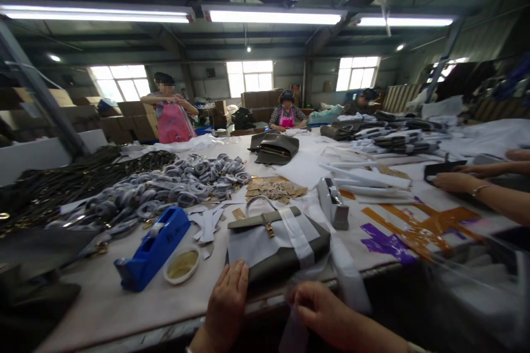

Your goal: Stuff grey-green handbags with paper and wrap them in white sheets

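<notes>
Bare hands [317,309], filmy plastic [295,332] pinched, smooth olive bag [275,267] — boxy, flapped

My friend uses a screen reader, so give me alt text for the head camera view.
The left hand rests on a dark bag on a cluttered table, and the right hand pinches clear plastic. A blue tape dispenser stands to the left, grey coils piled behind it. Three people are across the table; another person's hands show at right.

No legible lettering, labels, numbers or signs.
</notes>
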The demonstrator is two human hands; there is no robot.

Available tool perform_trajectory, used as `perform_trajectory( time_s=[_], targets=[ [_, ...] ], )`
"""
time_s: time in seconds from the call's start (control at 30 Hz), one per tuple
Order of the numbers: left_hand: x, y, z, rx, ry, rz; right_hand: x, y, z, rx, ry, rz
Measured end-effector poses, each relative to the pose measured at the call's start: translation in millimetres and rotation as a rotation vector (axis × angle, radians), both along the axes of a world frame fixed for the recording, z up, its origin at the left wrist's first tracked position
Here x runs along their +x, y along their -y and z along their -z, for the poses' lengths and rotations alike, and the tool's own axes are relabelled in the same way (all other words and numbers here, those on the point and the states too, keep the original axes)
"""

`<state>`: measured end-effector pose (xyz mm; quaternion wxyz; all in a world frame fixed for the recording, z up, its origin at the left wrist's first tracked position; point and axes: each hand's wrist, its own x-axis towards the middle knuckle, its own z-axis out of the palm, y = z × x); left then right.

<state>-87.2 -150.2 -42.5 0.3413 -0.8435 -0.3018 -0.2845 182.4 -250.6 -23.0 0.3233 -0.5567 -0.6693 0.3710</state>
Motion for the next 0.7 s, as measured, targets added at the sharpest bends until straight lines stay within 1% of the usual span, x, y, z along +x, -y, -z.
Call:
perform_trajectory(
  time_s=[0.1, 0.27, 0.37, 0.43, 0.5, 0.57, 0.63, 0.7],
  targets=[
    [1.1, 2.0, 0.2, -0.004, 0.031, 0.005, -8.5, -12.7, -1.8, 0.161, 0.181, -0.111],
    [0.4, 2.2, 3.1, -0.035, 0.039, 0.006, -10.9, -25.3, -9.9, 0.172, 0.594, -0.234],
    [-0.2, 2.2, 4.3, -0.052, 0.036, 0.004, -18.5, -28.6, -14.0, 0.231, 0.754, -0.324],
    [-0.3, 2.5, 3.7, -0.061, 0.031, 0.005, -24.9, -31.7, -17.7, 0.263, 0.856, -0.344],
    [-0.2, 2.6, 2.5, -0.060, 0.032, 0.006, -30.6, -35.4, -20.6, 0.313, 0.922, -0.369],
    [0.1, 2.3, 2.4, -0.051, 0.035, 0.006, -34.1, -38.0, -20.6, 0.390, 0.930, -0.395],
    [-0.1, 1.7, 4.8, -0.043, 0.036, 0.010, -35.2, -36.9, -16.9, 0.443, 0.926, -0.415],
    [-0.8, 1.2, 8.2, -0.040, 0.029, 0.021, -34.1, -30.4, -10.5, 0.424, 0.908, -0.415]
  ],
)
